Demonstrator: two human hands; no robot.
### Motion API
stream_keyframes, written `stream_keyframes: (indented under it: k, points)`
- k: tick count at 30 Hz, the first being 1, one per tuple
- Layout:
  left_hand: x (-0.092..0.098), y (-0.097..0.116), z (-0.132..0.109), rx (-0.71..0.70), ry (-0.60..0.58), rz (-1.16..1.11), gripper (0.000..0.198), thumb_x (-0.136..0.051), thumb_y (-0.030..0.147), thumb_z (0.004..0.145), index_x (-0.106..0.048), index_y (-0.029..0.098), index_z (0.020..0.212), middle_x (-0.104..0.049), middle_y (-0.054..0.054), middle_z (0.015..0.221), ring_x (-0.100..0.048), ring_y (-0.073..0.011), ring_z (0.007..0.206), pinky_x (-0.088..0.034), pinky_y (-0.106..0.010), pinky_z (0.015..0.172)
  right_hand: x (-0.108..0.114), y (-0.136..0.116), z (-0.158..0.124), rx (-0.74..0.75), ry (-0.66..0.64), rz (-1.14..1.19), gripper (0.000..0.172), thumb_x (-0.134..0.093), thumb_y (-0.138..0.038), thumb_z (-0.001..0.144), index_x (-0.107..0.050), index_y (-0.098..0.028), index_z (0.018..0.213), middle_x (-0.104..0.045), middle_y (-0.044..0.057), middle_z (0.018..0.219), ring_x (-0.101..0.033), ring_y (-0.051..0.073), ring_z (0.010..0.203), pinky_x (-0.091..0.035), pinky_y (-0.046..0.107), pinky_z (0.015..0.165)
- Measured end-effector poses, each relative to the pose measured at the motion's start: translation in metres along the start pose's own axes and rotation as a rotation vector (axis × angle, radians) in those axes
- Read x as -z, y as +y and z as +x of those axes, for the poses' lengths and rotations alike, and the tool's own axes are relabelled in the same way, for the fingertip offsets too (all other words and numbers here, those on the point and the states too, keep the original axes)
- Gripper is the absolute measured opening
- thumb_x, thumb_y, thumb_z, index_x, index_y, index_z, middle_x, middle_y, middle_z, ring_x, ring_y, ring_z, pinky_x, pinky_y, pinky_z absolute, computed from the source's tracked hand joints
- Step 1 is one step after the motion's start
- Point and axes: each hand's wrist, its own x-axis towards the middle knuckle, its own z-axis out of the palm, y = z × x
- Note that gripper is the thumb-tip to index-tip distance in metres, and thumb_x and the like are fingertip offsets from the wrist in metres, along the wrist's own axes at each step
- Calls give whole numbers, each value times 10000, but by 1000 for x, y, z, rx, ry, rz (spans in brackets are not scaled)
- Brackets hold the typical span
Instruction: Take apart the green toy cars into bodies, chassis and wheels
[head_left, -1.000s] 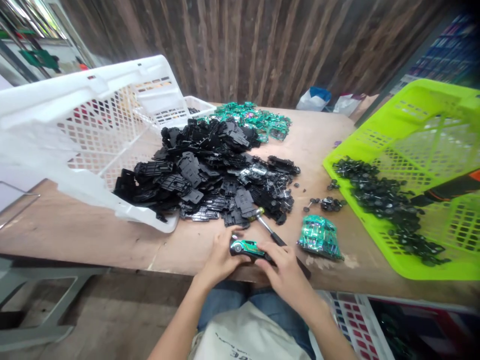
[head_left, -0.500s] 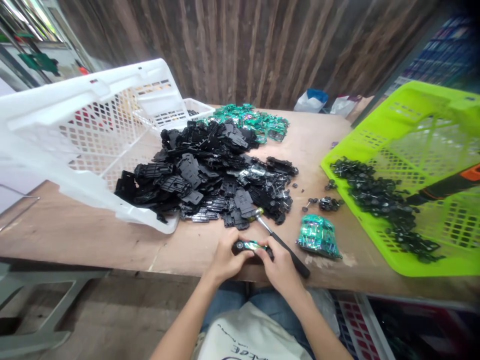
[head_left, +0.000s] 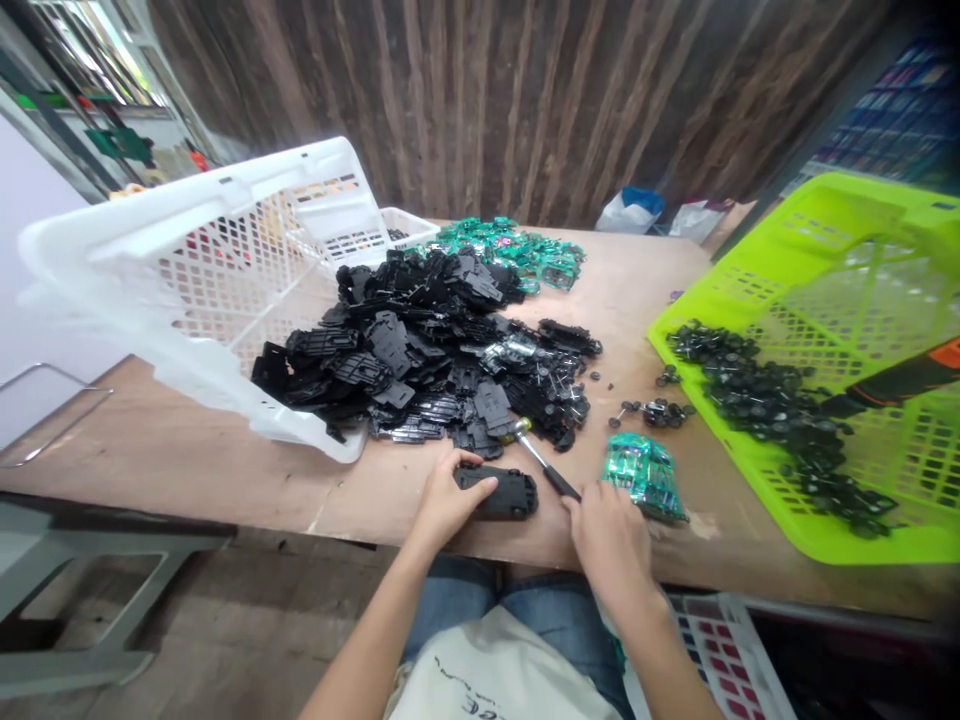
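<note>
My left hand (head_left: pixel 448 500) grips a toy car (head_left: pixel 504 494) near the table's front edge, its black underside facing up. To the right, my right hand (head_left: pixel 611 535) is closed around the black handle of a small hammer (head_left: pixel 553 474). The hammer's yellowish head points away from me, close to a heap of black plastic chassis plates (head_left: pixel 397 345). Just beyond my right hand lies a clump of shiny green car shells (head_left: pixel 641 472). A few loose wheels and axles (head_left: pixel 660 412) are scattered behind it.
A white basket (head_left: pixel 187 185) lies tipped on the left. On the right, a lime-green basket (head_left: pixel 757 490) holds many black wheels and an orange-and-black tool (head_left: pixel 900 375). More green shells (head_left: pixel 517 250) are piled at the back. A grey stool (head_left: pixel 97 600) stands below left.
The toy car, earlier on its side between both hands, now lies underside up in my left hand. My right hand has moved right and taken the hammer handle.
</note>
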Motion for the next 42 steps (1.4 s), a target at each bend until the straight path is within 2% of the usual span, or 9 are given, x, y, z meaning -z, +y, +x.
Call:
stream_keyframes:
  k: [5, 12, 16, 21, 28, 31, 34, 38, 42]
  points:
    - [-1, -9, 6, 8, -1, 27, 242, -688, 217, 634, -640, 180, 868, -649, -17, 833, -599, -203, 829, -449, -314, 769, 5, 9, -11, -113, -195, 32, 177, -458, -277, 879, -578, -151, 850, -635, 130, 738, -600, 244, 674, -414, 324, 588]
    - [-1, -8, 6, 34, 9, 18, 241, -680, 201, 624, -643, 172, 860, -640, -7, 803, -583, -176, 749, -446, -285, 704, 32, 12, -67, -425, -283, 848, 445, -277, -522, 928, -589, -206, 901, -584, 18, 583, -546, 162, 501, -382, 243, 437]
    - [-1, -7, 7, 33, 9, 15, 232, -682, 188, 621, -640, 171, 848, -636, -7, 802, -589, -181, 768, -454, -293, 723, 29, 15, -113, -444, -336, 844, 496, -306, -612, 890, -581, -224, 749, -590, 40, 553, -550, 177, 485, -428, 268, 476]
    - [2, 3, 9, 17, -26, 79, 202, -661, 156, 642, -627, 177, 840, -625, -11, 813, -595, -205, 811, -465, -344, 788, 17, 27, -127, -356, -335, 748, 475, -260, -558, 918, -569, -248, 734, -617, 61, 550, -600, 216, 492, -432, 289, 464]
    - [30, 50, -1, -516, 4, 251, 525, -625, 43, 667, -504, 218, 1148, -468, -78, 1220, -455, -240, 1193, -385, -389, 1024, 10, 16, -70, -224, -255, 361, 443, -247, -443, 946, -604, -200, 848, -670, 106, 641, -667, 280, 605, -450, 336, 502]
    - [31, 63, -8, -632, -116, 264, 540, -587, 11, 711, -463, 240, 1184, -477, -80, 1243, -459, -230, 1204, -394, -383, 1029, 17, -6, -20, -30, -115, 484, 398, -362, -424, 930, -551, -146, 1144, -659, 179, 1077, -649, 291, 963, -510, 401, 770]
    - [28, 66, -14, -700, -147, 216, 535, -568, 26, 761, -422, 240, 1228, -498, -85, 1222, -460, -221, 1210, -408, -374, 1025, 28, -26, 21, 215, -85, 785, 448, -462, -357, 912, -397, -195, 1324, -530, 118, 1319, -521, 220, 1196, -437, 369, 981]
    - [24, 60, -19, -632, -115, 187, 417, -556, 65, 798, -481, 219, 1179, -515, -95, 1186, -492, -228, 1161, -429, -380, 995, 33, -34, 41, 298, -113, 898, 244, -518, -269, 881, -539, -205, 1115, -641, 83, 1098, -592, 217, 1062, -475, 350, 918]
    - [16, 55, -21, -617, -89, 124, 404, -500, -21, 753, -535, 201, 1089, -569, -76, 1094, -552, -211, 1047, -467, -354, 917, 28, -32, 34, 333, 2, 910, 205, -521, -210, 867, -557, -203, 1069, -662, 88, 1020, -622, 232, 985, -499, 361, 862]
